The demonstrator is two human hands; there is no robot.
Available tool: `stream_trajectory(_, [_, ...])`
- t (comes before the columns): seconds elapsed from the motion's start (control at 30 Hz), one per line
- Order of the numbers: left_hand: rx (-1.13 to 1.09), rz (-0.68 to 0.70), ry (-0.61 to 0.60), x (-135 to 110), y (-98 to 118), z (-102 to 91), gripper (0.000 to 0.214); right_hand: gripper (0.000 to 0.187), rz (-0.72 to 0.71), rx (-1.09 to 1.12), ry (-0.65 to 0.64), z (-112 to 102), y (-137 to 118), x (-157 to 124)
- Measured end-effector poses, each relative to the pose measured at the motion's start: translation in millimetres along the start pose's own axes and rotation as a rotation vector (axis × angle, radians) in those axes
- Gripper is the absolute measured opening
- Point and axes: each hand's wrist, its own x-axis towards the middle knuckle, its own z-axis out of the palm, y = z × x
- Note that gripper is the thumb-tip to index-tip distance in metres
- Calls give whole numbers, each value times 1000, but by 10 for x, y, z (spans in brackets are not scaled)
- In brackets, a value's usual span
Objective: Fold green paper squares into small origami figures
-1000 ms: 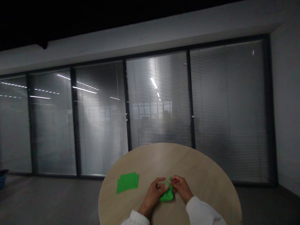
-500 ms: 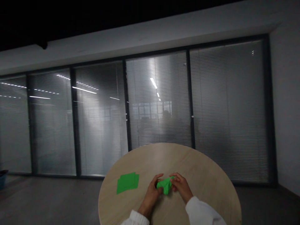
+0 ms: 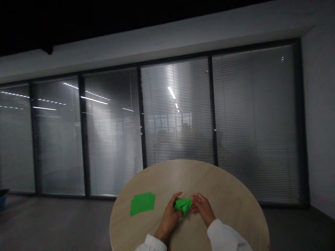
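Note:
A folded piece of green paper (image 3: pixel 183 205) is held between my two hands, just over the round wooden table. My left hand (image 3: pixel 170 214) grips its left side, with the thumb at the near edge and the index finger raised behind it. At the paper's right end, my right hand (image 3: pixel 203 208) pinches it between thumb and fingers. Parts of the paper are covered by the fingers, so its full shape is hard to make out. To the left of my left hand lie flat green paper sheets (image 3: pixel 142 203), overlapping in a small stack.
The pale round table (image 3: pixel 185 176) spans the lower middle. Behind it stands a glass partition (image 3: pixel 178 139) with blinds and dark frames. A blue bin (image 3: pixel 3 200) is on the floor at the far left, and a white wall (image 3: pixel 320 139) is at right.
The green paper has turned slightly in my hands, and the flap that pointed toward me shows less. My hands have shifted only a little; the sheets lie still.

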Motion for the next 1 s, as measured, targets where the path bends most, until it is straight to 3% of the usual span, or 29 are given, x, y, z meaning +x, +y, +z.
stream_trajectory(0.17, [82, 39, 104, 4, 45, -20, 53, 55, 3, 3, -17, -7, 10, -1])
stream_trajectory(0.43, [96, 76, 172, 38, 32, -52, 30, 47, 5, -25, -53, 14, -30, -36])
stream_trajectory(0.6, [154, 43, 141, 44, 19, -57, 43, 46, -14, -99, -143, 46, -90, -76])
stream_trajectory(0.8, [226, 49, 90, 10, 66, -23, 36, 53, -28, -92, -275, 57, -155, -134])
stream_trajectory(1.0, [221, 50, 108, -19, 95, -6, 31, 54, 28, -17, -305, 57, -75, -111])
